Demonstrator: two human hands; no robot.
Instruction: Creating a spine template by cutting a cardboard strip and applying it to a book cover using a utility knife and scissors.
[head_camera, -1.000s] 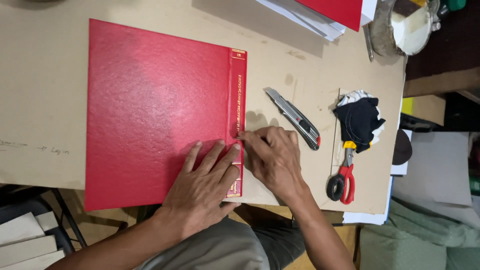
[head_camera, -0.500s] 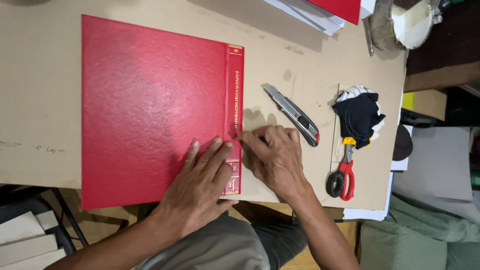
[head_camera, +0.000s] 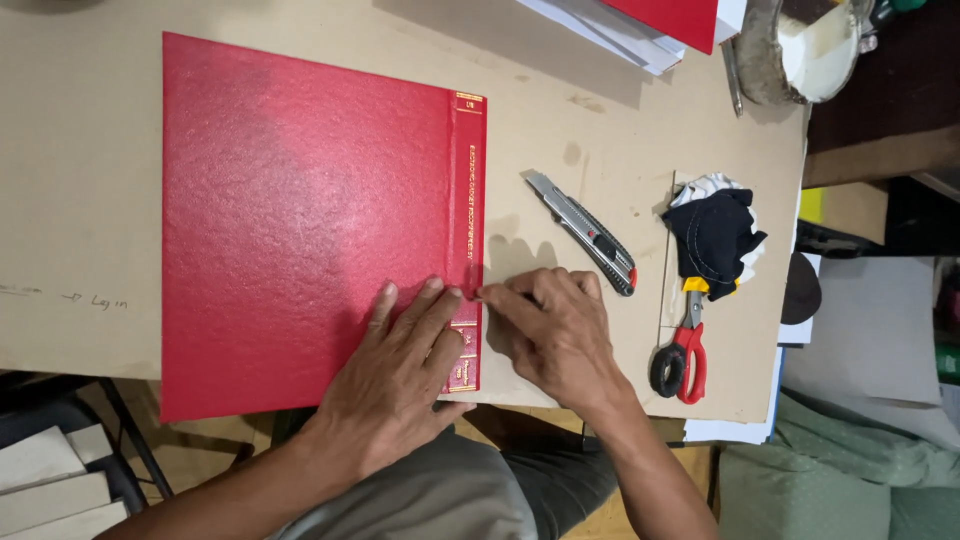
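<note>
a large flat red textured book cover (head_camera: 310, 230) with a gold-lettered spine strip along its right side lies face up on the tan board counter (head_camera: 90, 180), filling the left and middle part and reaching the near edge. its surface is pebbled, with a dull sheen across the middle. the person's left hand (head_camera: 400, 370) lies open and flat on the cover's near right corner, fingers spread and pressing down beside the spine. the right hand (head_camera: 555, 335) rests just off the spine's edge on the counter, its fingertips (head_camera: 485, 293) pinched together against the edge of the spine; whether they grip anything small cannot be told.

right of the hands a grey metal utility knife (head_camera: 582, 230) lies slantwise, and nearer the right edge sit a dark crumpled cloth (head_camera: 715, 235) and red-handled scissors (head_camera: 682, 350). a round metal pot of white paste (head_camera: 800, 50) stands at the far right corner.

compared with half a second ago, both hands have kept their places on the spine, and the cover lies just as it did.
</note>
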